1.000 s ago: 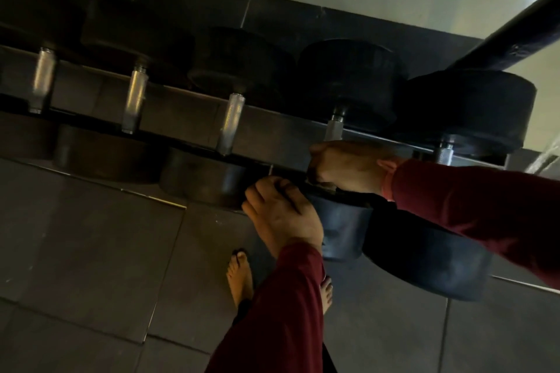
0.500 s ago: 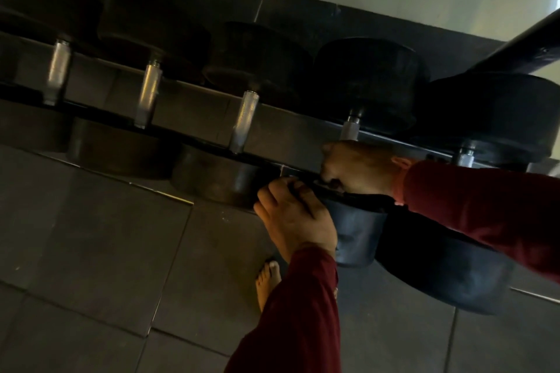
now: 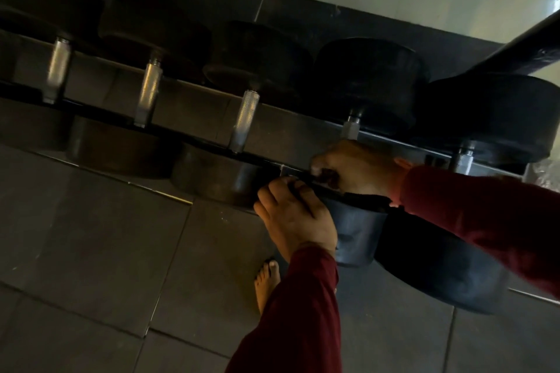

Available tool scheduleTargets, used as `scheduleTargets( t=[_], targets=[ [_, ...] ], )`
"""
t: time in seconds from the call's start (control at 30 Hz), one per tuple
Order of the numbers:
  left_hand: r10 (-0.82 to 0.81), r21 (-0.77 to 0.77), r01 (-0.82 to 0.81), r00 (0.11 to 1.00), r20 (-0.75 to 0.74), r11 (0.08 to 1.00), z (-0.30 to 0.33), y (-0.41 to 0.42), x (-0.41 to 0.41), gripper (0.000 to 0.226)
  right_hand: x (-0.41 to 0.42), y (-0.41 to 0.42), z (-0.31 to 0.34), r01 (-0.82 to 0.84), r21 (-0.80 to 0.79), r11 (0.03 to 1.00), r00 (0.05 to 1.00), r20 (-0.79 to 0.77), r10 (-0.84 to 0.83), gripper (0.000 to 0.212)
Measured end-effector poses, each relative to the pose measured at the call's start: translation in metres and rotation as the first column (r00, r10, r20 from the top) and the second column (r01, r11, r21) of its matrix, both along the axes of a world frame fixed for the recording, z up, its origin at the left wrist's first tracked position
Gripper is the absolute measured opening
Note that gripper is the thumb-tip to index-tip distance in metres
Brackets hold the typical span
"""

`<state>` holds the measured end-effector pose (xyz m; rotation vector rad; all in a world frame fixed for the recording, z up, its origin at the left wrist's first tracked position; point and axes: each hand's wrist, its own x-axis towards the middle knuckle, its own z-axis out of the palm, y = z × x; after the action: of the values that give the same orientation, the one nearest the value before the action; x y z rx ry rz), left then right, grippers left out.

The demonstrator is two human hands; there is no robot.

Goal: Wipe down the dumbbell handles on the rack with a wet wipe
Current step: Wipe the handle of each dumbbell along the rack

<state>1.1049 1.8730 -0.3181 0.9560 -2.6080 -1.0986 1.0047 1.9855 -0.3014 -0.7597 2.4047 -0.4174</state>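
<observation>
Both hands [image 3: 295, 218] [image 3: 357, 168] stay put — gripping one dumbbell [image 3: 351, 230].

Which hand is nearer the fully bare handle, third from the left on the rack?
Left. The left hand rests on the rack's front edge, just below-right of that handle. The right hand sits farther right, on the next dumbbell's handle.

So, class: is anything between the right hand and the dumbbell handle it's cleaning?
Nothing visible. The right hand is already curled round the knurled metal handle of the fourth black dumbbell; the wipe itself isn't visible.
</observation>
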Motion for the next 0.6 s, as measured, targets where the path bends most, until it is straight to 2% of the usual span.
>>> scheduleTargets(
  t=[0.03, 0.1, 0.17, 0.23, 0.3, 0.37, 0.47, 0.53, 0.6],
  targets=[
    [0.000, 0.000, 0.000, 1.000, 0.000, 1.000, 0.000, 0.000, 0.000, 0.006, 0.002, 0.003, 0.002, 0.041, 0.002, 0.999, 0.999, 0.010, -0.041, 0.015],
    [0.002, 0.010, -0.002, 1.000, 0.002, 1.000, 0.000, 0.000, 0.000, 0.009, 0.011, 0.013, 0.000, 0.224, 0.024, 0.974, 0.972, 0.061, -0.225, 0.018],
    [-0.001, 0.015, 0.001, 1.000, -0.004, 1.000, 0.000, 0.000, 0.000, 0.010, 0.016, 0.017, -0.006, 0.429, 0.093, 0.898, 0.895, 0.090, -0.437, 0.012],
    [-0.002, 0.015, 0.002, 1.000, -0.008, 1.000, 0.000, 0.000, -0.001, 0.009, 0.018, 0.013, -0.016, 0.528, 0.137, 0.838, 0.841, 0.051, -0.538, 0.015],
    [-0.001, 0.015, 0.001, 1.000, -0.008, 1.000, 0.001, 0.000, -0.001, 0.008, 0.020, 0.008, -0.023, 0.555, 0.181, 0.812, 0.828, -0.026, -0.560, 0.032],
    [0.000, 0.007, 0.000, 1.000, -0.008, 1.000, 0.002, 0.000, -0.001, 0.008, 0.023, 0.005, -0.028, 0.549, 0.262, 0.794, 0.834, -0.101, -0.543, 0.038],
    [-0.008, -0.002, 0.008, 1.000, -0.013, 1.000, 0.004, 0.000, -0.001, 0.007, 0.025, 0.010, -0.036, 0.576, 0.315, 0.754, 0.810, -0.096, -0.578, 0.025],
    [-0.012, -0.007, 0.011, 1.000, -0.024, 1.000, 0.003, 0.000, -0.002, 0.008, 0.024, 0.015, -0.040, 0.600, 0.316, 0.735, 0.778, -0.017, -0.628, 0.017],
    [-0.015, -0.012, 0.014, 0.999, -0.028, 1.000, 0.002, 0.000, -0.002, 0.010, 0.023, 0.019, -0.042, 0.665, 0.289, 0.689, 0.698, 0.088, -0.710, 0.004]
  ],
)
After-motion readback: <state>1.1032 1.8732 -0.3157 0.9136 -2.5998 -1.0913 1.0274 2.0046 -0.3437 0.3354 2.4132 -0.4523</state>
